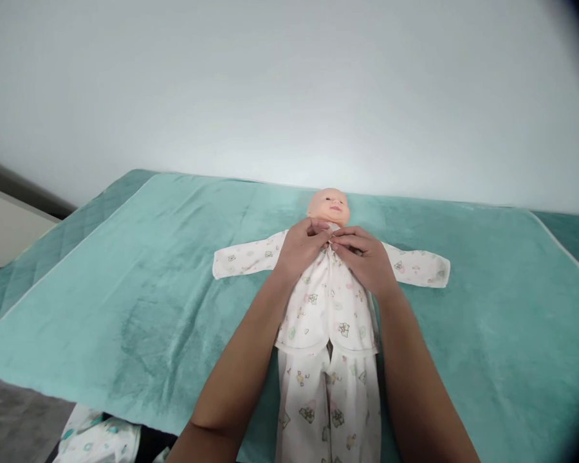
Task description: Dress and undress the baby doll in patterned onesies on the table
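Observation:
A baby doll (329, 204) lies on its back on a teal towel (139, 283), dressed in a white printed shirt (325, 302) and matching trousers (328, 405), its sleeves spread out to both sides. My left hand (302, 247) and my right hand (364, 257) meet at the doll's chest just below the chin. Both hands have their fingers pinched together on the top of the shirt's front opening at the collar.
The towel covers a quilted teal bed that runs to a plain white wall. A bundle of patterned white cloth (99, 437) lies on the floor at the lower left, beside the bed's near edge.

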A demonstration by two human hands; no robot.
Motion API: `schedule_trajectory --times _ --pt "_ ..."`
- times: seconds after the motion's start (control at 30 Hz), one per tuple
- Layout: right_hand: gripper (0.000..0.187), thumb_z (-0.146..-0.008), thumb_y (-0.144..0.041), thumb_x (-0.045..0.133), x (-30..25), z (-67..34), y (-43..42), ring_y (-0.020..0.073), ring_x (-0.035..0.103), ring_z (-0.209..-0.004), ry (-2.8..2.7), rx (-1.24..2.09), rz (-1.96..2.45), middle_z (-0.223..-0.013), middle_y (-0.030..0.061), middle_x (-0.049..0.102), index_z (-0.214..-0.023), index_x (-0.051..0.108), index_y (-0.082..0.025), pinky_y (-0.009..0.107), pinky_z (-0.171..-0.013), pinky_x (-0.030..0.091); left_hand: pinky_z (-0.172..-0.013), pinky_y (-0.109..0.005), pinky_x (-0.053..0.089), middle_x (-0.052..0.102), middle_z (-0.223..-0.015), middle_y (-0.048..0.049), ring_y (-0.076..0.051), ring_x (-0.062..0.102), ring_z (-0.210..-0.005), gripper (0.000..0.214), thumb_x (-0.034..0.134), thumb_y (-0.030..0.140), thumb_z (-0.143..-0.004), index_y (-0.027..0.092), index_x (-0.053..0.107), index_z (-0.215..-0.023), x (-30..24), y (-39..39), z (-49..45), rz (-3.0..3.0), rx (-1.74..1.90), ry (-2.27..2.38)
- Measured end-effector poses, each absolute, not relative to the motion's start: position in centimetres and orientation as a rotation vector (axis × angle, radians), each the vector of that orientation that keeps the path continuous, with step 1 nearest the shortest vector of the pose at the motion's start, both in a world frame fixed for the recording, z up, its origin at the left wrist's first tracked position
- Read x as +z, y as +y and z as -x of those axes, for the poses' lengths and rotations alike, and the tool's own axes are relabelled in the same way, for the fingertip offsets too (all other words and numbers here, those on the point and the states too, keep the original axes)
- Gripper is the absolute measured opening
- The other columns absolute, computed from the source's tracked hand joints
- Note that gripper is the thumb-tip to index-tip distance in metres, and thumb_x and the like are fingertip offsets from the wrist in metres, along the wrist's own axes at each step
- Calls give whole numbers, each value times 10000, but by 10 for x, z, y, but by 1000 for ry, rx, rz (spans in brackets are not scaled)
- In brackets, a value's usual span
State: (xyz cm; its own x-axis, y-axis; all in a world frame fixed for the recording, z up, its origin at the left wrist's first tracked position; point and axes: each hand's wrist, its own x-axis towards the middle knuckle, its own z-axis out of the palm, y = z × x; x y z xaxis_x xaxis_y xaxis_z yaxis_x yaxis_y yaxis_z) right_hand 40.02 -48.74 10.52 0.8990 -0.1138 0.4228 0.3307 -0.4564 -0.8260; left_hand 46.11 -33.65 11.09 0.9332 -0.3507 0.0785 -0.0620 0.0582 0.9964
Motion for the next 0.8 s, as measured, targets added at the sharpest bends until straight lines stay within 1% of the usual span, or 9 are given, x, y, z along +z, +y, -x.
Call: schedule_trajectory --times 0.07,0.13,0.2,0.27,0.33,0.5,0.57,0.7,0.8 --pt "121 -855 -283 689 105 -400 -489 197 644 -1041 -176 -494 1949 -1113 26 690 -914 795 -280 332 -881 498 -707 -263 477 671 -806 -20 -132 621 -723 156 654 227 -778 170 648 -923 112 -337 -462 -1518 -218 -313" --pt "106 -845 -302 701 104 -400 -490 204 641 -1033 -147 -477 1889 -1098 31 695 -893 789 -267 343 -896 495 -688 -257 472 666 -786 -16 -127 614 -701 168 649 205 -763 167 653 -926 113 -336 -462 -1516 -216 -302" --pt "119 -824 -322 724 102 -402 -491 196 638 -956 -76 -449 1836 -1024 32 697 -909 768 -252 344 -857 495 -678 -249 470 664 -783 -11 -125 614 -706 194 652 206 -761 171 656 -952 114 -335 -462 -1492 -226 -317" --pt "185 -798 -323 745 99 -404 -491 176 616 -861 -9 -416 1804 -928 20 677 -965 733 -244 326 -794 486 -688 -242 471 666 -810 -10 -126 622 -740 218 662 206 -756 177 660 -973 115 -334 -462 -1473 -237 -341" --pt "256 -777 -308 757 96 -407 -491 160 590 -811 19 -398 1771 -879 9 650 -1016 697 -242 309 -756 472 -708 -236 472 673 -867 -14 -127 630 -787 248 677 194 -740 178 669 -987 115 -333 -463 -1475 -248 -363" --pt "271 -753 -262 754 90 -413 -490 153 558 -806 4 -413 1684 -871 7 627 -1012 677 -237 296 -754 459 -709 -245 475 674 -893 -18 -140 631 -816 262 670 204 -756 186 672 -1017 114 -335 -463 -1599 -178 -375" --pt "254 -755 -243 748 89 -415 -490 145 544 -788 -1 -410 1662 -866 2 624 -1000 681 -238 287 -739 448 -722 -258 483 679 -928 -25 -143 631 -816 217 648 205 -776 195 690 -988 113 -336 -463 -1688 -94 -394" --pt "243 -751 -229 750 87 -418 -491 131 528 -749 -11 -404 1620 -901 1 641 -984 682 -241 280 -712 440 -800 -277 490 672 -1039 -26 -134 632 -846 150 600 174 -804 215 724 -877 113 -337 -463 -1823 69 -492" --pt "261 -747 -252 765 85 -419 -491 131 538 -752 -16 -395 1581 -950 6 658 -993 677 -245 281 -709 450 -796 -277 492 671 -1025 -18 -129 627 -827 105 617 222 -826 217 706 -880 114 -337 -462 -1833 97 -509"
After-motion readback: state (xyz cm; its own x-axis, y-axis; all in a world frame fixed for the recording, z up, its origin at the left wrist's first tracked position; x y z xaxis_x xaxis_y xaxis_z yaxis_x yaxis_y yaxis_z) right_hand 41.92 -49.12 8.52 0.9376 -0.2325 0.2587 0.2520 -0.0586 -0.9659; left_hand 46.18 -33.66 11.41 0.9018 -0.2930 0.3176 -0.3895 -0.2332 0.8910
